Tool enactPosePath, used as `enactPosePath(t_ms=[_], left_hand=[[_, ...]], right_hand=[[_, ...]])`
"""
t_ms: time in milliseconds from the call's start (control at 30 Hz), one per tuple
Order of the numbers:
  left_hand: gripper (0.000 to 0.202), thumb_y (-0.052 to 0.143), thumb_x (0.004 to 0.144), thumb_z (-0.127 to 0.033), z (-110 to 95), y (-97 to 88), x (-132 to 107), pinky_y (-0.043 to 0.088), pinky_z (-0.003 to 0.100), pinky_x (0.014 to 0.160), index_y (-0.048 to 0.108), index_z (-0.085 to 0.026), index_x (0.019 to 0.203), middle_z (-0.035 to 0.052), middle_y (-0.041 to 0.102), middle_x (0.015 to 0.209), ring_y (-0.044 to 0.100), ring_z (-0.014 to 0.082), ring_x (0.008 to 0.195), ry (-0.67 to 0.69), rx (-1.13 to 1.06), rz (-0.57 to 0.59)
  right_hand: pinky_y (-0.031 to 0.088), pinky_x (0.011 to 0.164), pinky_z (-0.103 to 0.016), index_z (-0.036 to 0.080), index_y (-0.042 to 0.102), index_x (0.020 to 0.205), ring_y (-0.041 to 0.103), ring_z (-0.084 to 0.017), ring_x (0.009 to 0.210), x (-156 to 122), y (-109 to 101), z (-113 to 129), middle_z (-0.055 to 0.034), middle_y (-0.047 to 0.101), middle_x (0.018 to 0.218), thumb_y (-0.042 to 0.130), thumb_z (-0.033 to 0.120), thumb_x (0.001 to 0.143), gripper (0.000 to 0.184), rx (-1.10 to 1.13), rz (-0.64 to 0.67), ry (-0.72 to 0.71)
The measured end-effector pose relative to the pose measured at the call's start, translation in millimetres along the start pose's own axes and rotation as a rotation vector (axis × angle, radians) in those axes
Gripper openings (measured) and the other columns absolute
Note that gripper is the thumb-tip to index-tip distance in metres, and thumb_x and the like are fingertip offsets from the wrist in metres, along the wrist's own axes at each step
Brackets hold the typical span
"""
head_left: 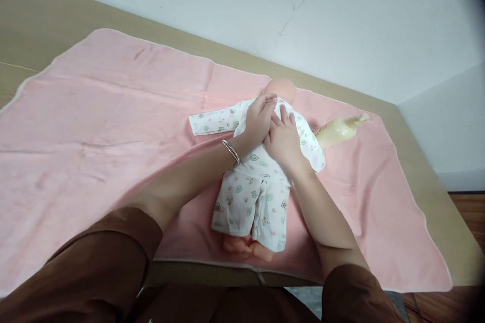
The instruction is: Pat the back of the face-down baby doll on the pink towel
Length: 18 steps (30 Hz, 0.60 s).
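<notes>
A baby doll (281, 90) lies on its back, its head away from me and its feet (248, 248) toward me. It wears a white printed shirt (254, 162) and matching pants (237, 204). My left hand (260, 120), with a bangle at the wrist, rests on the doll's chest, its bent fingers closed on the shirt front near the neck. Touching it, my right hand (283, 137) lies on the chest with its fingers stretched out and slightly apart. Between the hands, the shirt's front is largely hidden. One sleeve (215, 121) stretches flat to the left.
Under the doll a pink blanket (113, 111) with a pale edge covers much of the wooden table (428, 197). A shiny, pale yellow object (339, 130) lies right of the doll, its kind unclear. Behind the table stands a white wall (242, 15).
</notes>
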State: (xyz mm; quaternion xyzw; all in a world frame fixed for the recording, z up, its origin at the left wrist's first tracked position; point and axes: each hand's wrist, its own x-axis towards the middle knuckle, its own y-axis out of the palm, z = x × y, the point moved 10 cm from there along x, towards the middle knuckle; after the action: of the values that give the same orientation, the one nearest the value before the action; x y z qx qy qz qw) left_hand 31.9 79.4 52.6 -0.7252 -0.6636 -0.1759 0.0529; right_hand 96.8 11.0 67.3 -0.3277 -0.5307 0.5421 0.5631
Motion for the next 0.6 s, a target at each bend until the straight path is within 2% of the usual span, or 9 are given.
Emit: enactPosePath(t_ms=[100, 167, 233, 300, 367, 400, 500, 600], left_hand=[[0.023, 0.051, 0.096, -0.048, -2, -1.3, -2, 0.051, 0.035, 0.103, 0.063, -0.028, 0.097, 0.0031, 0.072, 0.113, 0.065, 0.0207, 0.113, 0.003, 0.023, 0.028], [0.021, 0.049, 0.097, -0.045, -4, -1.8, -3, 0.051, 0.035, 0.103, 0.063, -0.029, 0.097, 0.0024, 0.073, 0.113, 0.065, 0.0203, 0.113, 0.016, 0.046, 0.039], [0.020, 0.047, 0.099, -0.040, -6, -2.2, -4, 0.050, 0.035, 0.103, 0.063, -0.028, 0.098, 0.0034, 0.073, 0.111, 0.065, 0.0206, 0.113, 0.039, 0.055, 0.041], [0.020, 0.046, 0.099, -0.034, -9, -2.3, -5, 0.049, 0.035, 0.103, 0.064, -0.026, 0.098, 0.0048, 0.072, 0.110, 0.065, 0.0205, 0.112, 0.068, 0.048, 0.036], [0.019, 0.045, 0.099, -0.030, -9, -2.3, -5, 0.050, 0.034, 0.102, 0.064, -0.025, 0.099, 0.0050, 0.072, 0.108, 0.065, 0.0196, 0.110, 0.081, 0.034, 0.032], [0.019, 0.046, 0.099, -0.029, -8, -2.6, -5, 0.050, 0.034, 0.101, 0.064, -0.025, 0.098, 0.0048, 0.072, 0.108, 0.065, 0.0191, 0.110, 0.081, 0.025, 0.027], [0.019, 0.046, 0.098, -0.027, -4, -5.8, -3, 0.051, 0.033, 0.100, 0.065, -0.025, 0.095, 0.0037, 0.072, 0.105, 0.066, 0.0185, 0.107, 0.049, 0.011, 0.002], [0.019, 0.046, 0.097, -0.025, -1, -7.4, -3, 0.052, 0.033, 0.100, 0.065, -0.024, 0.094, 0.0035, 0.072, 0.106, 0.066, 0.0185, 0.108, 0.008, 0.040, 0.007]], right_hand=[[0.014, 0.125, -0.064, 0.031, 0.052, 0.145, 0.023, -0.030, 0.155, 7, -2, -1, 0.0040, 0.048, 0.156, 0.037, 0.024, 0.095, 0.052, 0.054, 0.038, -0.110], [0.019, 0.124, -0.064, 0.033, 0.052, 0.144, 0.027, -0.030, 0.154, 12, -5, -13, 0.0045, 0.047, 0.157, 0.036, 0.028, 0.097, 0.050, 0.084, 0.009, -0.071], [0.022, 0.122, -0.063, 0.029, 0.048, 0.147, 0.028, -0.032, 0.153, 14, -7, -29, -0.0007, 0.042, 0.160, 0.036, 0.033, 0.098, 0.051, 0.091, -0.053, 0.050], [0.024, 0.121, -0.062, 0.019, 0.045, 0.150, 0.029, -0.035, 0.151, 10, -9, -41, -0.0103, 0.039, 0.161, 0.036, 0.037, 0.098, 0.055, 0.072, -0.125, 0.201], [0.025, 0.120, -0.062, 0.010, 0.044, 0.150, 0.032, -0.039, 0.150, 3, -10, -43, -0.0188, 0.038, 0.160, 0.036, 0.038, 0.099, 0.059, 0.040, -0.169, 0.302], [0.025, 0.120, -0.063, 0.008, 0.044, 0.150, 0.031, -0.040, 0.150, 0, -9, -38, -0.0201, 0.038, 0.160, 0.036, 0.038, 0.099, 0.059, 0.028, -0.177, 0.314], [0.020, 0.120, -0.067, 0.017, 0.050, 0.146, 0.029, -0.038, 0.151, -4, -5, -10, -0.0119, 0.046, 0.157, 0.037, 0.025, 0.096, 0.053, 0.035, -0.150, 0.166], [0.015, 0.125, -0.061, 0.021, 0.062, 0.134, 0.037, -0.031, 0.148, -4, -2, 12, -0.0050, 0.062, 0.143, 0.042, 0.014, 0.088, 0.051, 0.078, -0.111, -0.062]])
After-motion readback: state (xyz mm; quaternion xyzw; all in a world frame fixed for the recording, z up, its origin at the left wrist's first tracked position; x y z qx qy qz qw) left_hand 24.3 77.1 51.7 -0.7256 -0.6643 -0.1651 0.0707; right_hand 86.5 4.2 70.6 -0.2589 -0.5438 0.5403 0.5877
